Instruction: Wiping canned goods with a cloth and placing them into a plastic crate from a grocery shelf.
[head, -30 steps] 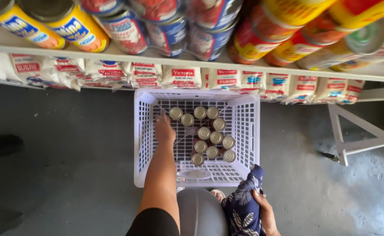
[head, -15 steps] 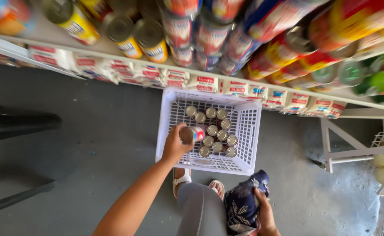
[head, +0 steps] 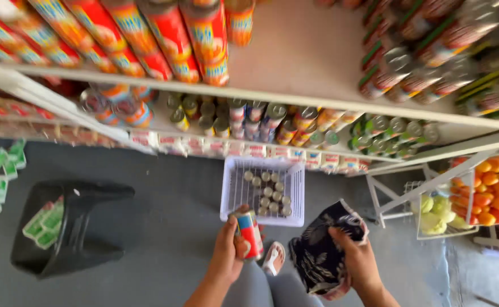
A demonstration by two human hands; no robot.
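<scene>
- Left hand (head: 227, 250) was closed around a small can (head: 250, 233), fingers wrapped about its side so the tin stood nearly upright, tilted a little, with its top end clear of the grip.
- Just right of that hand, the right hand (head: 356, 262) clutched a dark patterned cloth (head: 324, 250), bunched so it hung in one lump instead of trailing.
- That can looked cylindrical, with a red label, a blue band and a dull metal lid.
- Just beyond the left hand, a white slatted basket (head: 233, 193) sat on the grey floor (head: 170, 193), its remaining cans (head: 267, 193) standing lids-up in close rows.
- Farther out, above the basket, shelves (head: 295, 96) carried many more tins lying in rows.
- Well to the left of the hand stood a black bin (head: 73, 227).
</scene>
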